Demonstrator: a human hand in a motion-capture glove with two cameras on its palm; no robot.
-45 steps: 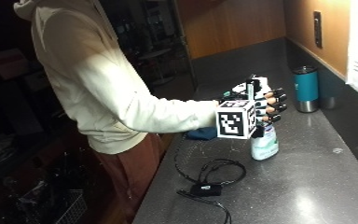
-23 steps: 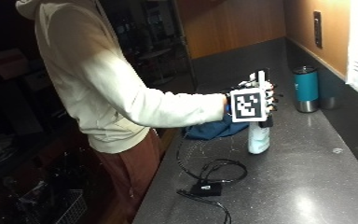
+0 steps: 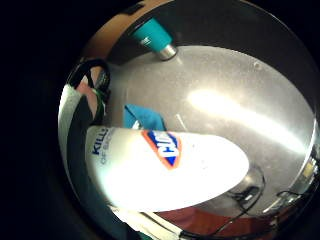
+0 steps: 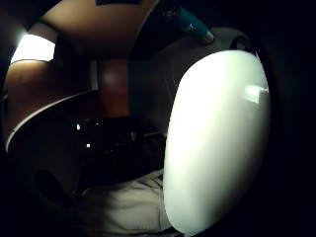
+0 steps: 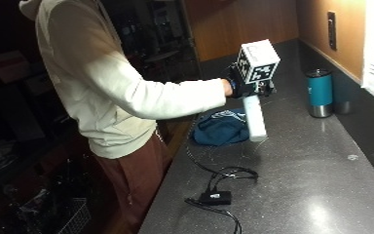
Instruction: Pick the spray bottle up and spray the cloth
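Aloft, right hand [image 5: 247, 84] gripping spray bottle [image 5: 255, 118]

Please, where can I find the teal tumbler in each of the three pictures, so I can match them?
Outside view: the teal tumbler stands on the countertop by the wall, beyond the hand.
Little finger side palm view: the tumbler is beyond the blue cloth.
Thumb side palm view: it shows past the bottle.
Shared landmark: the white spray bottle.
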